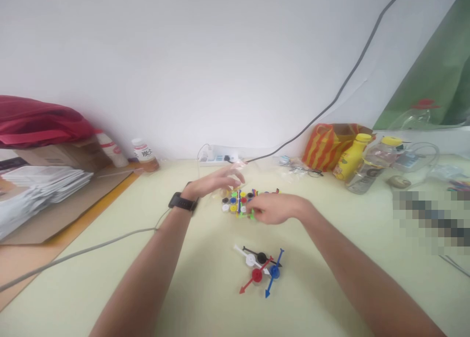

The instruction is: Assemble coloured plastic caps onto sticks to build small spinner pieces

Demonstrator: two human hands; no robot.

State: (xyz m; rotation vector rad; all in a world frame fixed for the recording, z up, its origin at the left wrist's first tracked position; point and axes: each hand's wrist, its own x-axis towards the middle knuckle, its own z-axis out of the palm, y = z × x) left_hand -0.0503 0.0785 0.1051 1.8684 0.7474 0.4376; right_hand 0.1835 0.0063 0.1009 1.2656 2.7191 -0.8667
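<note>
From where I stand, clock centred on the coloured pieces (233, 200): right hand (277, 208) at 3 covers part of them; whatever its fingertips grip, hidden. Pieces' markings too small. Left hand (216, 182) at 10, fingertips smeared, contact unclear. Left forearm (150, 263) cut off past 7, right forearm (360, 268) past 4. Bottle (144, 154) at 10, label unreadable. Papers (47, 180) at 9 and red bag (40, 119) above them run out of sight leftward. Dark thing (429, 217) at 3 lost in blocky blur. Green sheet (422, 78) at 2 cropped; thick cable (352, 73) leaves upward between 1 and 2.
</note>
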